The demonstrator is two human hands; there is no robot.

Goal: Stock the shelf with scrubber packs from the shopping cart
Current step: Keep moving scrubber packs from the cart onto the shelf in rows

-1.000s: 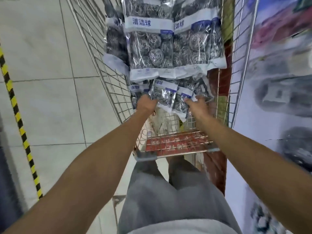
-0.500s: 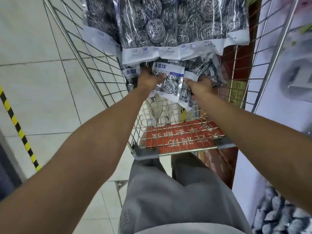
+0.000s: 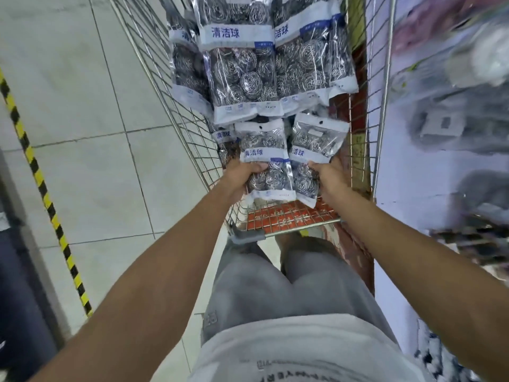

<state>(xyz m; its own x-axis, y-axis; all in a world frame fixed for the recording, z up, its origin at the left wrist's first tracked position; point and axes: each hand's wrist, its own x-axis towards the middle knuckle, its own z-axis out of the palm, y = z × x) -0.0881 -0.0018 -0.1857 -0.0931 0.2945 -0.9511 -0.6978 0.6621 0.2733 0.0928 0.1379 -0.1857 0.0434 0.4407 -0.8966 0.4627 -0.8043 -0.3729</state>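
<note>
The wire shopping cart [image 3: 176, 111] stands in front of me, filled with clear packs of steel scrubber balls. Large scrubber packs [image 3: 242, 75] lie stacked at the far end. My left hand [image 3: 242, 175] grips a small scrubber pack [image 3: 264, 150] by its left side, lifted above the cart's near end. My right hand [image 3: 329, 179] grips a second small scrubber pack [image 3: 314, 142] by its right side. Both packs stand upright, side by side, touching. Another small pack [image 3: 224, 139] lies lower at the cart's left.
A blurred shelf [image 3: 451, 128] with dark goods runs along the right of the cart. Tiled floor [image 3: 82, 133] lies to the left, crossed by a yellow-black striped line [image 3: 41, 183]. The cart's grey handle [image 3: 248, 237] and red seat flap are close to my legs.
Both hands have lifted two small packs out of the pile and drawn them toward me. The packs now stand upright, clear of the big packs.
</note>
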